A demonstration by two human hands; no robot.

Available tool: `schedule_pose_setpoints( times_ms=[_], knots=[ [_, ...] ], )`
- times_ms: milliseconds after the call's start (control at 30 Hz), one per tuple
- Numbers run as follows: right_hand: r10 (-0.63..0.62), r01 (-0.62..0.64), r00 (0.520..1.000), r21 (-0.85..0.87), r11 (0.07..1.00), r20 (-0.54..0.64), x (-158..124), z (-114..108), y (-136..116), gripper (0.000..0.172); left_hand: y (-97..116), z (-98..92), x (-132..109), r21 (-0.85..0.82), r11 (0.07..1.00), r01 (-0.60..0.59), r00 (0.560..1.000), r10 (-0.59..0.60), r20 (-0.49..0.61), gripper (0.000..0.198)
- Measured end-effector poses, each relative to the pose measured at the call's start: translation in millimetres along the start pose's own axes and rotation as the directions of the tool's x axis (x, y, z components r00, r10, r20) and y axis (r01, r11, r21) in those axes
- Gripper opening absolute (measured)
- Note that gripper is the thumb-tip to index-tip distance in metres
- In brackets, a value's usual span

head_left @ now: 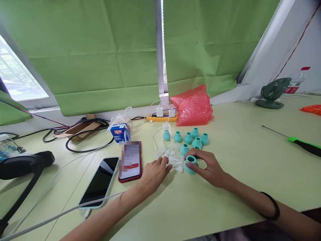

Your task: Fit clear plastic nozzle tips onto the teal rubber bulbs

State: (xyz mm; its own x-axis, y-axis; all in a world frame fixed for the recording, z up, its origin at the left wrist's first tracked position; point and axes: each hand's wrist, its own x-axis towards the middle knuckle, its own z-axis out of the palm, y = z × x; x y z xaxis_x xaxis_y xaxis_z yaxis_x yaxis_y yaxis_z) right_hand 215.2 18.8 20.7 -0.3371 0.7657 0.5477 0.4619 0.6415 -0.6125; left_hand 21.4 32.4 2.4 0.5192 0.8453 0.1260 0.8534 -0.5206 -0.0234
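My right hand (210, 166) grips a small teal vase-shaped cup (190, 169) between thumb and fingers, its round opening facing up. Low over the table, my left hand (154, 173) reaches to a loose pile of small white pieces (172, 158), thumb and fingertips apart at its near edge. Among these pieces lie clear parts (178, 161). Behind my right hand stand several more teal cups (188, 138). One teal cup (166, 135) at the back left carries a white, pointed top.
Left of my hands lie a red-cased phone (130, 162) and a charging phone (99, 182). Behind are a blue milk carton (121, 133), an orange power strip (155, 118) and a pink bubble-wrap bag (193, 107). A screwdriver (296, 140) and a fan (273, 93) are at right.
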Motion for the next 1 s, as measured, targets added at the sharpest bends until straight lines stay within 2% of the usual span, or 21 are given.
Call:
schedule_pose_setpoints(
  times_ms=[167,300,400,533,633,700,767,867,1000],
  knots=[
    [0.053,-0.060,0.995,-0.082,0.995,-0.081,5.3,-18.9,5.8,0.016,0.7,5.4,-4.0,0.068,0.997,-0.044,0.999,0.045,-0.020,0.018],
    [0.051,-0.078,0.984,-0.159,0.984,-0.171,8.0,-48.0,10.3,0.017,2.0,5.9,-6.0,0.113,0.993,-0.039,0.999,0.041,-0.016,0.019],
    [0.144,-0.193,0.967,-0.235,0.953,-0.212,9.9,-69.6,21.8,0.022,3.0,3.8,-6.7,0.121,0.992,-0.041,0.999,0.045,-0.025,0.020],
    [0.333,-0.364,0.930,-0.263,0.894,-0.154,7.5,-79.1,45.5,0.030,4.3,0.5,-7.6,0.088,0.994,-0.057,0.992,0.067,-0.111,0.021],
    [0.412,-0.412,0.909,-0.256,0.874,-0.057,3.2,-71.5,60.7,0.032,5.8,-4.7,-9.3,0.088,0.992,-0.086,0.974,0.103,-0.202,0.021],
    [0.437,-0.425,0.899,-0.246,0.871,-0.008,1.0,-65.1,67.5,0.033,6.9,-10.6,-12.2,0.114,0.989,-0.098,0.971,0.120,-0.207,0.021],
    [0.446,-0.427,0.895,-0.237,0.873,0.030,-0.1,-61.5,71.3,0.034,7.9,-17.6,-17.0,0.137,0.987,-0.083,0.982,0.105,-0.159,0.020],
    [0.435,-0.395,0.899,-0.325,0.859,0.056,1.9,-63.9,70.1,0.037,7.7,-25.8,-25.9,0.116,0.993,-0.028,1.000,0.029,-0.007,0.021],
    [0.371,-0.322,0.928,-0.528,0.786,-0.013,21.1,-69.7,55.7,0.035,3.5,-22.6,-29.9,0.068,0.997,-0.037,0.977,0.022,0.214,0.023]
  ],
)
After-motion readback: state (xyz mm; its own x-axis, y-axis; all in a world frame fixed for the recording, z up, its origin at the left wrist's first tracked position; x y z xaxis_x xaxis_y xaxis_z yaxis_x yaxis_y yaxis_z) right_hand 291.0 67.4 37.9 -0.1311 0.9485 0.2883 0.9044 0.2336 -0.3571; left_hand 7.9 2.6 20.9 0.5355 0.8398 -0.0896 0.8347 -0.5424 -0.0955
